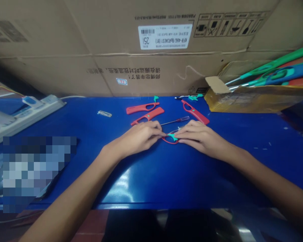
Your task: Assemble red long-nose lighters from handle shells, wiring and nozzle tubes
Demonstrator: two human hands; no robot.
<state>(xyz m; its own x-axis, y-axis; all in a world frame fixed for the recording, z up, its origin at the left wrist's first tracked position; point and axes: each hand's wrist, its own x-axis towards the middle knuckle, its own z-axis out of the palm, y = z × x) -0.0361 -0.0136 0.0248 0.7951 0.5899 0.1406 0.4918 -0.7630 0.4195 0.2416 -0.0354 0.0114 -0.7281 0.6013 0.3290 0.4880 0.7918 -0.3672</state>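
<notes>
Over the middle of the blue table, my left hand [144,135] and my right hand [200,137] meet at a red lighter casing [170,142] with a green trigger [172,136] in its loop. My left fingertips pinch its left end. The right fingers close round the other end, hiding most of the casing. Just behind the hands lies a screwdriver [183,119] with a translucent reddish-purple handle. Red casing halves lie beyond: one [137,108] at left, another [155,113] nearer, a third [200,116] at right. A small green part [156,98] sits by the first.
Behind the table stands a large cardboard box [103,74]. An open yellow-taped box [239,101] at right holds several long green, blue and red lighters [280,69]. At left are a power strip [47,105], a clear plastic piece [104,114] and a blurred-out item [37,168].
</notes>
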